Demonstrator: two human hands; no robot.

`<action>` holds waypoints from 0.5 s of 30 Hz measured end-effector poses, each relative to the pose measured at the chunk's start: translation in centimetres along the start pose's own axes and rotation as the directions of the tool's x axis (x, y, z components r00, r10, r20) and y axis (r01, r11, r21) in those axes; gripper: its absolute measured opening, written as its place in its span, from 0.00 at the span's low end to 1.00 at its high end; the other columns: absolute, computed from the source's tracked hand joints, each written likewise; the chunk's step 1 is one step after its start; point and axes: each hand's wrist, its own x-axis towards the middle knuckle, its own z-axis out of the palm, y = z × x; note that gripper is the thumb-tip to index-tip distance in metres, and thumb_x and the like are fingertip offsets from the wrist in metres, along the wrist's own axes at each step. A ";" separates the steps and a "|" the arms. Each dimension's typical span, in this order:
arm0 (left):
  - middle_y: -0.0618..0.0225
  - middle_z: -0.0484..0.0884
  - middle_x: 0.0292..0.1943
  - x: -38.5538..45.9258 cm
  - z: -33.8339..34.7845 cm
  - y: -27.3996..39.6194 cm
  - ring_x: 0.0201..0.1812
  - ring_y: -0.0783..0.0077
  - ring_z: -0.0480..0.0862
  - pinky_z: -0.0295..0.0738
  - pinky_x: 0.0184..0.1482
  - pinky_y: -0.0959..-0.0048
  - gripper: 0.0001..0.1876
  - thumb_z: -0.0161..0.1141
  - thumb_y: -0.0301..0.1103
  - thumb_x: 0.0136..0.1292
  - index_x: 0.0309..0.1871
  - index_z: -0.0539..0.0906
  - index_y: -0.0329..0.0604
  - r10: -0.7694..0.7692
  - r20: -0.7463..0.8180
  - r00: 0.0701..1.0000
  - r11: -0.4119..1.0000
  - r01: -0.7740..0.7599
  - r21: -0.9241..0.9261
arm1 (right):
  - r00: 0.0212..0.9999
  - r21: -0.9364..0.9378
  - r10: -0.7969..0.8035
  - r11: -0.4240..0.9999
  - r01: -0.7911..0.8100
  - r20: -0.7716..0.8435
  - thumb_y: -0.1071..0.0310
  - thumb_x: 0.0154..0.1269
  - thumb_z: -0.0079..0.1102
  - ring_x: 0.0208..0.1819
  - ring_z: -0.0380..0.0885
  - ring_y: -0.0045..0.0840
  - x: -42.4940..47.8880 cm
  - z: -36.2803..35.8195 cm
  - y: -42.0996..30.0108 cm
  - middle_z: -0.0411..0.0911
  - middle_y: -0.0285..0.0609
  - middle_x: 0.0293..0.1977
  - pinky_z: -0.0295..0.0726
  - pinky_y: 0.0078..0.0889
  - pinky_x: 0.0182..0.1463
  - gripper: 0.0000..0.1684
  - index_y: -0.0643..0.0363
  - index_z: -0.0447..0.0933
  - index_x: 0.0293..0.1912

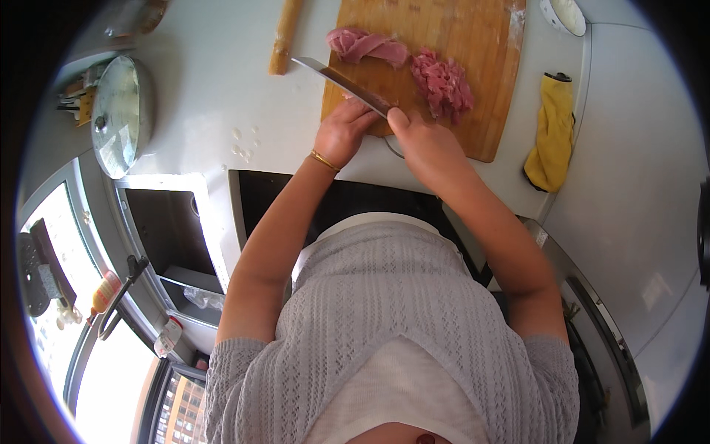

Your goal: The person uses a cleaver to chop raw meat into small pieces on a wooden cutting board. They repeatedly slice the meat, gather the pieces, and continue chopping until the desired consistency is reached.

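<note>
The handle of a kitchen cleaver (355,92) is in my right hand (427,141), and its blade slants up to the left across the near part of a wooden cutting board (471,33). Beside the blade, my left hand (339,133) presses its fingers on a small piece of raw meat (384,101); blade and fingers hide most of that piece. Farther back on the board lies a larger strip of raw meat (366,46). To its right sits a heap of cut meat strips (442,86).
A wooden rolling pin (284,41) lies left of the board. Farther left are a pan with a glass lid (117,119) and a sink (169,227). On the right are a yellow cloth item (552,133) and a white bowl (564,15). White spots (241,150) mark the counter.
</note>
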 end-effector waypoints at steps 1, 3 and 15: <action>0.67 0.86 0.53 0.0 -0.1 0.0 0.58 0.59 0.83 0.78 0.63 0.64 0.16 0.59 0.23 0.57 0.48 0.88 0.45 -0.004 0.002 1.000 1.000 0.004 0.006 | 1.000 -0.002 -0.017 1.000 0.017 -0.027 0.75 0.68 0.49 0.36 0.82 0.55 0.1 0.0 -0.1 0.78 0.56 0.39 0.81 0.55 0.38 0.10 0.58 0.66 0.48; 0.66 0.86 0.52 -0.1 -0.5 -0.1 0.58 0.59 0.83 0.77 0.63 0.64 0.16 0.59 0.23 0.57 0.49 0.88 0.45 -0.001 0.006 1.000 1.000 0.001 0.005 | 0.999 -0.011 -0.016 1.000 0.016 -0.040 0.75 0.68 0.49 0.35 0.82 0.55 -0.6 0.2 0.4 0.78 0.56 0.40 0.81 0.56 0.37 0.10 0.58 0.65 0.48; 0.63 0.85 0.53 0.2 -0.6 -0.1 0.61 0.58 0.81 0.75 0.66 0.63 0.16 0.57 0.24 0.60 0.50 0.86 0.44 0.026 -0.001 1.000 0.999 -0.026 0.041 | 0.999 -0.025 0.003 1.000 -0.001 0.046 0.77 0.67 0.49 0.36 0.82 0.57 -2.7 -1.2 0.9 0.79 0.59 0.39 0.81 0.56 0.37 0.11 0.60 0.64 0.48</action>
